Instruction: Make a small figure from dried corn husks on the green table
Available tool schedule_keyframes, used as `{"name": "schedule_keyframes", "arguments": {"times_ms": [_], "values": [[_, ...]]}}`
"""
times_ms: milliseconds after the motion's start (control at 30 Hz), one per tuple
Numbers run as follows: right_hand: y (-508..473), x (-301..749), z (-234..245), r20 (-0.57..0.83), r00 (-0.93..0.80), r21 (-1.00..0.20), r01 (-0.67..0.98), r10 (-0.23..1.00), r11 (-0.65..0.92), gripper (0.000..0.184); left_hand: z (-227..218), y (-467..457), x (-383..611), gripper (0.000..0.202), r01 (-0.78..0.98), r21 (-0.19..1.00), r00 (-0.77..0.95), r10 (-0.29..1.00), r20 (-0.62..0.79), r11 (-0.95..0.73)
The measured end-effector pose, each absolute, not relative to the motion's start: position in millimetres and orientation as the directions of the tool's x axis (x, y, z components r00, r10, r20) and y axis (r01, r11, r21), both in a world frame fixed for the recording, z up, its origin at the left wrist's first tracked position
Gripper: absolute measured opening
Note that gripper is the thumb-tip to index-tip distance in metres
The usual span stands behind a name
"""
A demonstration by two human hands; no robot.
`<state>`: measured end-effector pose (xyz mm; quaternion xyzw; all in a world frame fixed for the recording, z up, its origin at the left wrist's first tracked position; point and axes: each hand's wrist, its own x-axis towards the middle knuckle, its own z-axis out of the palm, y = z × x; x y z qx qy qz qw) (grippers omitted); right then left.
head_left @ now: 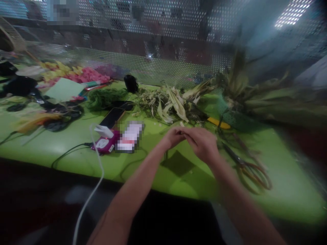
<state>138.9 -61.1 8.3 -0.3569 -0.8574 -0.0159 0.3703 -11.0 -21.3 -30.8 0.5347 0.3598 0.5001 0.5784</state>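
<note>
In the head view, my left hand [175, 136] and my right hand [204, 144] meet above the front part of the green table [158, 177]. The fingers of both are bent and pressed together at the tips. Whatever they pinch is hidden or too small to make out. Just beyond them lies a pile of pale, dried leaves [176, 105]. A yellow handle [218, 123] pokes out at the pile's right end. Scissors with orange-brown loops [255, 177] rest to the right of my right hand, blades pointing away from me.
Left of my hands are a lit phone [130, 136], a dark phone [112, 117] and a purple device [106, 144] with a white cable [100, 170]. Green strands [106, 98] and pink flowers [89, 75] lie behind. Large leaves [265, 102] fill the right. A perforated metal screen [166, 61] bounds the back.
</note>
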Motion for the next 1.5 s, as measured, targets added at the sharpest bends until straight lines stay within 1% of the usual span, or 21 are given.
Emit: {"name": "schedule_keyframes", "arguments": {"times_ms": [33, 100, 167, 200, 267, 333, 400, 500, 567, 633, 767, 900, 967, 1033, 1133, 1267, 1333, 1400, 1500], "values": [[-61.5, 138.4, 9.8, 0.653, -0.452, -0.263, 0.617, 0.607, 0.742, 0.034, -30.0, -21.9, -12.0, 0.018, -0.226, 0.974, 0.232, 0.969, 0.084, -0.030], [-62.0, 137.6, 12.5, 0.692, -0.350, -0.346, 0.607, 0.631, 0.716, 0.030, -27.4, -23.2, -15.3, 0.018, -0.320, 0.946, 0.193, 0.981, 0.015, 0.049], [-61.8, 136.8, 12.7, 0.711, -0.236, -0.432, 0.596, 0.663, 0.676, 0.021, -24.3, -23.7, -19.3, 0.020, -0.451, 0.887, 0.111, 0.992, -0.055, 0.099], [-61.4, 136.1, 11.4, 0.700, -0.204, -0.471, 0.590, 0.685, 0.657, 0.015, -23.1, -23.5, -20.9, 0.021, -0.515, 0.849, 0.079, 0.992, -0.093, 0.121], [-59.5, 133.8, 5.9, 0.634, -0.201, -0.544, 0.571, 0.747, 0.615, 0.009, -22.3, -22.4, -22.2, 0.024, -0.609, 0.777, 0.063, 0.986, -0.156, 0.161], [-56.7, 130.4, -2.3, 0.542, -0.228, -0.610, 0.555, 0.809, 0.566, 0.010, -23.6, -21.3, -20.8, 0.025, -0.647, 0.742, 0.067, 0.982, -0.174, 0.176], [-53.8, 126.5, -11.1, 0.477, -0.223, -0.665, 0.541, 0.850, 0.515, 0.013, -25.5, -21.1, -17.3, 0.027, -0.657, 0.735, 0.058, 0.983, -0.175, 0.170], [-51.3, 121.5, -20.8, 0.454, -0.165, -0.699, 0.544, 0.876, 0.465, 0.016, -25.8, -24.0, -10.5, 0.029, -0.655, 0.734, 0.032, 0.977, -0.210, 0.180], [-51.3, 119.6, -24.1, 0.477, -0.131, -0.673, 0.581, 0.869, 0.457, 0.015, -24.0, -27.3, -6.1, 0.028, -0.652, 0.734, 0.021, 0.972, -0.233, 0.190], [-52.4, 118.6, -25.4, 0.517, -0.118, -0.614, 0.639, 0.847, 0.464, 0.014, -22.1, -30.5, -2.3, 0.027, -0.653, 0.734, 0.009, 0.970, -0.242, 0.189], [-54.9, 117.5, -25.7, 0.600, -0.153, -0.451, 0.746, 0.785, 0.490, 0.014, -22.8, -33.9, 4.9, 0.028, -0.641, 0.752, -0.032, 0.973, -0.227, 0.155], [-54.5, 117.4, -26.2, 0.654, -0.233, -0.282, 0.808, 0.720, 0.518, 0.015, -28.3, -33.6, 9.6, 0.030, -0.611, 0.781, -0.046, 0.978, -0.201, 0.132], [-53.6, 118.0, -26.8, 0.645, -0.252, -0.254, 0.820, 0.722, 0.513, 0.015, -30.6, -32.2, 8.6, 0.029, -0.567, 0.817, -0.071, 0.982, -0.177, 0.106], [-53.2, 118.7, -26.9, 0.616, -0.247, -0.267, 0.828, 0.748, 0.494, 0.013, -31.8, -30.2, 4.9, 0.027, -0.478, 0.876, -0.122, 0.982, -0.145, 0.070], [-54.4, 119.0, -25.0, 0.565, -0.231, -0.321, 0.822, 0.792, 0.470, 0.010, -31.6, -26.9, -3.2, 0.024, -0.378, 0.925, -0.187, 0.976, -0.109, 0.031], [-55.4, 122.0, -18.7, 0.461, -0.233, -0.444, 0.775, 0.856, 0.450, 0.010, -29.7, -24.5, -11.2, 0.025, -0.365, 0.931, -0.163, 0.983, -0.089, 0.024], [-52.6, 126.6, -15.8, 0.402, -0.228, -0.530, 0.732, 0.887, 0.428, 0.012, -28.8, -24.4, -13.5, 0.025, -0.346, 0.938, -0.134, 0.987, -0.087, 0.035], [-47.3, 132.5, -13.9, 0.353, -0.194, -0.640, 0.664, 0.915, 0.387, 0.014, -28.1, -24.8, -15.3, 0.026, -0.321, 0.946, -0.108, 0.990, -0.090, 0.051], [-38.5, 139.8, -13.7, 0.300, -0.111, -0.774, 0.553, 0.948, 0.310, 0.024, -28.4, -26.2, -16.5, 0.032, -0.281, 0.955, -0.049, 0.993, -0.111, 0.093]]}}
